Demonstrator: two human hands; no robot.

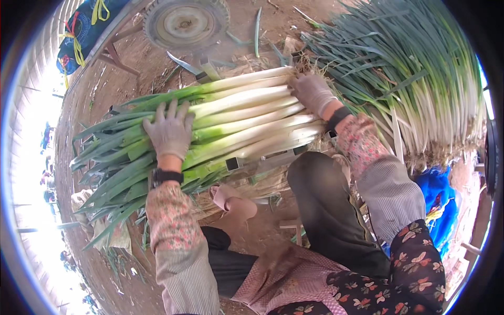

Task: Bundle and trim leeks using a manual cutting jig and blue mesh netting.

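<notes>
A layer of large green onions (pixel 244 114) lies side by side on a low metal frame (pixel 275 157) before me, white stalks to the right and green leaves to the left. My left hand (pixel 171 130), in a thin pale glove, rests flat with spread fingers on top, where the stalks turn green. At the upper right, my gloved right hand (pixel 311 92) is at the root end of the far stalks; its fingers curl there, partly hidden, and whether they grip a stalk cannot be told. Some roots (pixel 305 65) show just beyond it.
A big heap of green onions (pixel 413 78) fills the upper right. A wheel with a tire (pixel 185 23) lies at the top, beside a rack (pixel 118 55) with a blue bundle. Blue plastic material (pixel 437 204) sits at the right. Loose leaves litter the dirt ground.
</notes>
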